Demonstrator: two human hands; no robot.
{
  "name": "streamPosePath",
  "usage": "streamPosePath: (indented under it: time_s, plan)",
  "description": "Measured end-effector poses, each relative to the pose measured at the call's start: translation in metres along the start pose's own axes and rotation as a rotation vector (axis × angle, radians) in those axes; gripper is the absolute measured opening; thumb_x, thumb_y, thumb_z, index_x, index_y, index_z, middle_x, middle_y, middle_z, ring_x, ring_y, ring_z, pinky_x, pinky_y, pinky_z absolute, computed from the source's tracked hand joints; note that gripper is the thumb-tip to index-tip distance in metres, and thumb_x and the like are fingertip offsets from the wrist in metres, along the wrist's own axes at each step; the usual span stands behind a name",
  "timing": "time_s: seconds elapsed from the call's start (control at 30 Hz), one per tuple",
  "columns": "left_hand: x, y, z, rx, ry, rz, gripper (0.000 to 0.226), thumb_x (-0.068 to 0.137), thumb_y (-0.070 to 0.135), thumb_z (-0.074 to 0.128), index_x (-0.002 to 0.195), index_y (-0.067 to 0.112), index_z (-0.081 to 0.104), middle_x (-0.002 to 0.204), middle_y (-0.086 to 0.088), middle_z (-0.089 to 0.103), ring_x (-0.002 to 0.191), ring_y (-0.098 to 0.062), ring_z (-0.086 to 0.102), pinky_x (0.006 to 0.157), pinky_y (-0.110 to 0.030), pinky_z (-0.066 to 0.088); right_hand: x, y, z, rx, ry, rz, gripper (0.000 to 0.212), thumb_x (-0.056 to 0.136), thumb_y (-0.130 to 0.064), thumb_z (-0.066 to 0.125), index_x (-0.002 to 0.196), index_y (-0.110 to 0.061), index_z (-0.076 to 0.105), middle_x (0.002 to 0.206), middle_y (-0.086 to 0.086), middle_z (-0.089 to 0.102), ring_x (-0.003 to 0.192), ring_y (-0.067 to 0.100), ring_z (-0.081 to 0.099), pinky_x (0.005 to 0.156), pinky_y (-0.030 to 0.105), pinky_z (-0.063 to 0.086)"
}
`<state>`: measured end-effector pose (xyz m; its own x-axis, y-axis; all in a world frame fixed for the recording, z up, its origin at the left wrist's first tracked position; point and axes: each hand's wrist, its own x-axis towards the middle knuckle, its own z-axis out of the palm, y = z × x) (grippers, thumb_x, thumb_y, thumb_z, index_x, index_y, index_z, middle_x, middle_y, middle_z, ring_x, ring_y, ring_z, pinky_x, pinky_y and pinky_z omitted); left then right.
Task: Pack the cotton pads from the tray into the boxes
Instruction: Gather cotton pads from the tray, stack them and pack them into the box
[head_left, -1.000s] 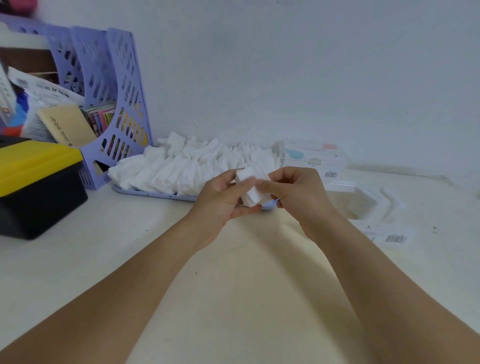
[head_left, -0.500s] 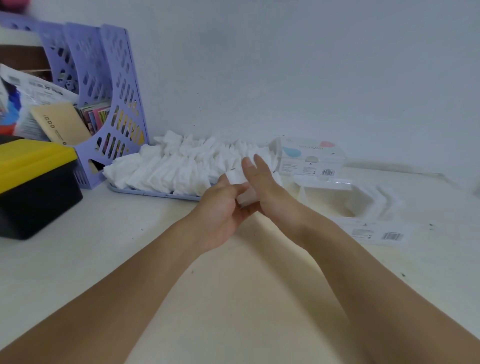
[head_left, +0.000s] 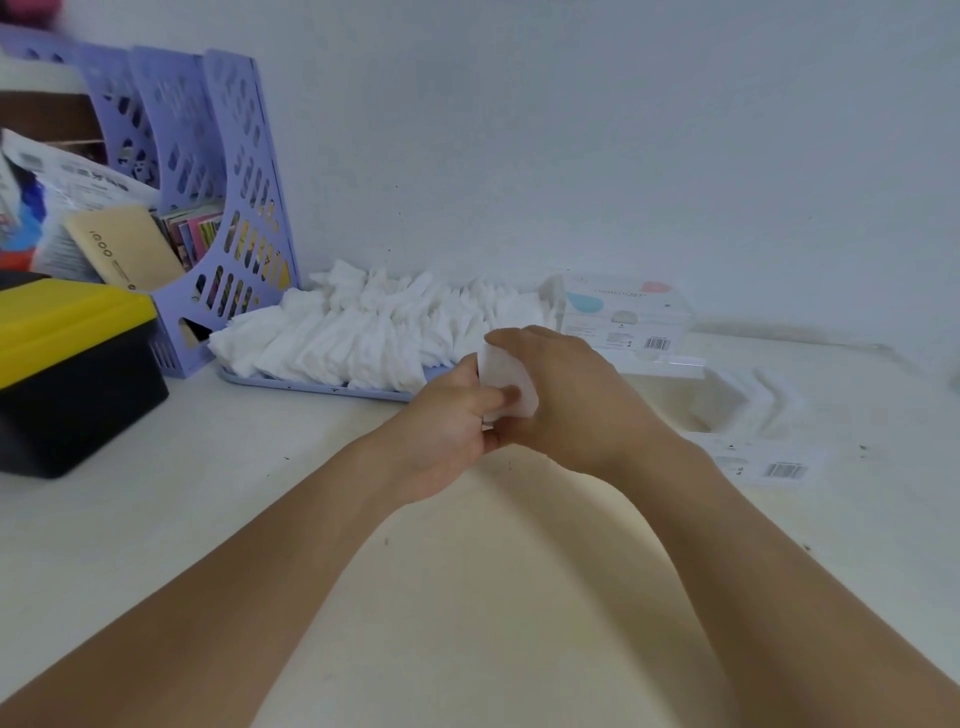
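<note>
File rack (head_left: 228, 218), toolbox (head_left: 72, 374), hands (head_left: 566, 395) blocking tray (head_left: 291, 383)

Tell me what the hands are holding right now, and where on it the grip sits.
A small stack of cotton pads. The left hand pinches its lower edge, thumb across the front face; the right hand cups the stack from the far side.

White fluffy cotton pads (head_left: 374, 332) heaped on lilac flat plastic tray (head_left: 311, 383). White small pad stack (head_left: 506, 382) between hands. Lilac perforated plastic file holder (head_left: 244, 208), cut-out slot pattern; pink, yellow, green spines inside. Clear plastic box (head_left: 623, 317), white label, blue and pink blobs, black barcode. Flat white carton (head_left: 774, 462), black barcode. Black case with yellow lid (head_left: 67, 364). Tan booklet (head_left: 124, 249), dark print. Cream tabletop (head_left: 467, 597), dark specks. Pale bluish-white wall (head_left: 571, 130).
</note>
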<state>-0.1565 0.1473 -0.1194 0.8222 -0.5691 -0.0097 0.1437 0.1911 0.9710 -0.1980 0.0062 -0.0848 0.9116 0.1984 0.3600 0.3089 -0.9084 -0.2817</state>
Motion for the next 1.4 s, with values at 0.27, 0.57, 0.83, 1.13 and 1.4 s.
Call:
streamPosePath:
  time_s: [0.27,0.57,0.83,1.13,1.4]
  plan:
    - [-0.001,-0.002,-0.001,0.112,0.020,0.041,0.048,0.101,-0.003,0.049,0.144,0.018,0.044,0.131,-0.001,0.067,0.119,-0.013,0.066,0.097,-0.028,0.054,-0.003,0.004,-0.006,0.280,-0.111,0.007,0.063,0.077,-0.025,0.080,0.134,-0.010,0.057,0.129,0.000,0.062,0.116,0.015,0.059,0.095,0.035,0.051]
    - [0.009,0.007,0.012,0.310,0.192,0.364,0.066,0.085,-0.001,0.075,0.137,0.028,0.046,0.103,-0.001,0.072,0.091,-0.018,0.070,0.072,-0.029,0.057,-0.003,0.038,-0.050,0.506,-0.076,0.201,0.015,0.083,-0.017,0.080,0.094,-0.007,0.076,0.085,0.006,0.074,0.072,0.016,0.066,0.067,0.031,0.055]
    - [0.037,-0.010,0.080,1.111,0.126,0.501,0.051,0.085,0.057,0.069,0.127,0.028,0.060,0.124,0.014,0.058,0.115,-0.007,0.049,0.097,-0.026,0.042,-0.034,0.134,-0.090,0.455,0.384,0.708,0.046,0.068,-0.024,0.094,0.106,-0.012,0.071,0.083,0.006,0.074,0.053,0.008,0.067,0.048,0.015,0.044]
    - [0.045,-0.033,0.070,1.305,0.085,0.759,0.057,0.073,0.068,0.063,0.107,0.023,0.068,0.109,0.011,0.062,0.108,-0.013,0.051,0.094,-0.037,0.047,-0.021,0.114,-0.071,0.072,0.062,0.726,0.061,0.062,-0.030,0.095,0.111,-0.014,0.063,0.101,-0.001,0.060,0.089,0.021,0.061,0.072,0.030,0.049]
    - [0.050,-0.035,0.066,1.283,0.075,0.782,0.042,0.074,0.063,0.066,0.086,0.023,0.071,0.088,0.010,0.064,0.093,-0.015,0.055,0.083,-0.039,0.049,-0.019,0.107,-0.063,-0.171,0.082,0.767,0.059,0.070,-0.030,0.088,0.118,-0.017,0.056,0.104,0.001,0.052,0.088,0.024,0.052,0.072,0.031,0.039]
